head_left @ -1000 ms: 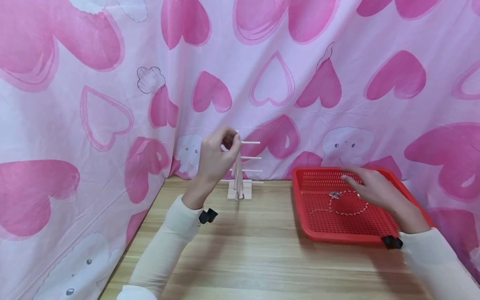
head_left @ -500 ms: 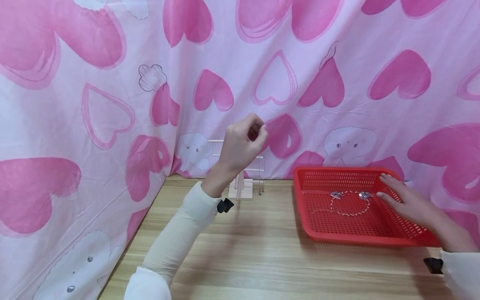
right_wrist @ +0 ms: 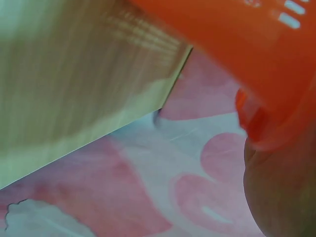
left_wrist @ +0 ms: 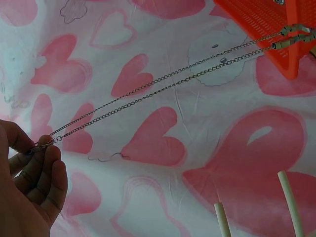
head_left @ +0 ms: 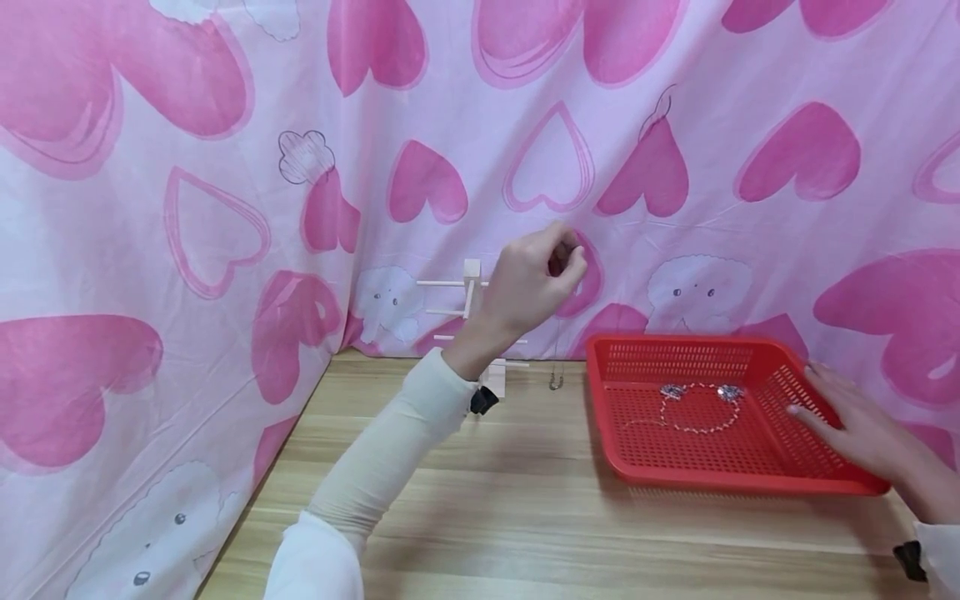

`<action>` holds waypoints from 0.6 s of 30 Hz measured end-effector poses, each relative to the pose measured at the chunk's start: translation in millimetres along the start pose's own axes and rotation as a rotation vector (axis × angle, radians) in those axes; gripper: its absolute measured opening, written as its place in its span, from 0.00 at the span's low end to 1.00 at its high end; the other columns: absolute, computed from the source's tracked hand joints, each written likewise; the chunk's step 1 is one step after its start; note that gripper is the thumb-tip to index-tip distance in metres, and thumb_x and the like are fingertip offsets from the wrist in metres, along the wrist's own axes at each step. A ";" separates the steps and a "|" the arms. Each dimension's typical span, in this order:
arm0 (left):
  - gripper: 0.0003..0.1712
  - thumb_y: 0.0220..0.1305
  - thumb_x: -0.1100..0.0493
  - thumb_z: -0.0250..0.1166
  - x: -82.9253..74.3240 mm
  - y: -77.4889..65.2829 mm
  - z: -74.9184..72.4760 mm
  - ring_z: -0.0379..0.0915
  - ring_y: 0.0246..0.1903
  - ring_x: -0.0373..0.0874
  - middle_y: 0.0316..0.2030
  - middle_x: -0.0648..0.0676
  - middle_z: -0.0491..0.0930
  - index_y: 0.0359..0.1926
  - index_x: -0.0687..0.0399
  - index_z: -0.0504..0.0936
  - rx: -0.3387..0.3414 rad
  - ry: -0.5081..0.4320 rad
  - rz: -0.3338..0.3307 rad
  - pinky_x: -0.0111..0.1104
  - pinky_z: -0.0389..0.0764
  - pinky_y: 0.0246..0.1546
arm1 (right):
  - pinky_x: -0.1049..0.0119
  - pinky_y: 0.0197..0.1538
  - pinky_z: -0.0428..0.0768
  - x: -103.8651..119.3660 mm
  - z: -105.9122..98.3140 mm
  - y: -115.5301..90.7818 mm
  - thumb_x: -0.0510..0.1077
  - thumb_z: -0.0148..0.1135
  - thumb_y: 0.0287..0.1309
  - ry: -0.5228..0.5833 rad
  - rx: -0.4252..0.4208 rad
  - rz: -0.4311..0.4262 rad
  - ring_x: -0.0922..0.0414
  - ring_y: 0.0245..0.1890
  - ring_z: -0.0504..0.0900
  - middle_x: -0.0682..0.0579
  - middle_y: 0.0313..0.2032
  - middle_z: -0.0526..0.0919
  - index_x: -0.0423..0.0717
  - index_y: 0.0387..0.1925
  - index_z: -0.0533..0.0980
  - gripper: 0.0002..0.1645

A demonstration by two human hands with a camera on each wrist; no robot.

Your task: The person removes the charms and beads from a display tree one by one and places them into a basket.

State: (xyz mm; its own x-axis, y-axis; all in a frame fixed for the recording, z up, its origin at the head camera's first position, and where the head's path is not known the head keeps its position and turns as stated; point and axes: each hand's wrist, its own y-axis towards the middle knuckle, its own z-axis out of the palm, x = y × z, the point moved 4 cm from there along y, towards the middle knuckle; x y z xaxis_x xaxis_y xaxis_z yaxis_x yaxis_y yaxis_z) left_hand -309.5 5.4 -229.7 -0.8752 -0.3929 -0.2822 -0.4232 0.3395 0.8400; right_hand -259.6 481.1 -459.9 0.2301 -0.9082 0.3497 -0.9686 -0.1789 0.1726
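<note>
In the head view my left hand (head_left: 536, 279) is raised in front of the wooden peg stand (head_left: 472, 271), pinching a thin chain necklace. The left wrist view shows the fingertips at the clasp end of that chain necklace (left_wrist: 163, 81), its two strands running down to small block-like beads (left_wrist: 291, 37). The bottom of the necklace hangs above the table, between stand and basket. My right hand (head_left: 862, 425) rests on the right side of the red plastic basket (head_left: 735, 479), fingers stretched over the rim and inside wall. Its palm is right at the rim in the right wrist view.
Inside the basket lies a red-and-white beaded string (head_left: 701, 429) with two silvery sparkling pieces (head_left: 672, 391) at its far side. The stand's thin pegs (head_left: 441, 283) stick out sideways. A pink heart-patterned curtain (head_left: 420, 75) encloses the wooden table (head_left: 465, 517) at back and left.
My left hand has moved right, away from the stand, carrying the necklace. My right hand has drawn back from over the basket to its right rim.
</note>
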 end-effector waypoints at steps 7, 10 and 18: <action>0.04 0.68 0.66 0.62 -7.7 5.7 12.1 0.73 0.27 0.37 0.24 0.50 0.79 0.33 0.58 0.81 0.031 0.002 0.023 0.22 0.73 0.31 | 0.25 0.77 0.23 -14.8 9.1 -6.7 0.55 0.55 0.78 -0.006 0.018 -0.001 0.28 0.83 0.26 0.31 0.83 0.28 0.35 0.84 0.39 0.53; 0.05 0.68 0.66 0.62 -10.7 9.0 17.4 0.72 0.27 0.36 0.24 0.49 0.79 0.33 0.57 0.80 0.045 0.022 0.033 0.21 0.72 0.31 | 0.30 0.78 0.20 -18.2 12.6 -8.8 0.55 0.53 0.80 0.010 0.030 0.003 0.29 0.83 0.25 0.33 0.83 0.26 0.35 0.84 0.38 0.52; 0.05 0.71 0.64 0.62 -16.4 19.3 31.9 0.71 0.27 0.34 0.25 0.47 0.79 0.35 0.55 0.80 0.107 0.019 0.023 0.19 0.72 0.30 | 0.17 0.73 0.30 -19.7 14.5 -8.6 0.54 0.53 0.80 0.014 0.032 0.004 0.26 0.82 0.28 0.32 0.84 0.29 0.36 0.85 0.39 0.51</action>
State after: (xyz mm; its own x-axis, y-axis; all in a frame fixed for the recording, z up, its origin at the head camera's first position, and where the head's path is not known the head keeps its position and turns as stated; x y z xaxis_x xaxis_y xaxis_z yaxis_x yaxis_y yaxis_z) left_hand -310.8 45.7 -223.7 -0.8809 -0.3997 -0.2534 -0.4262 0.4373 0.7919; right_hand -257.2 495.0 -481.6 0.2269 -0.9036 0.3634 -0.9720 -0.1871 0.1419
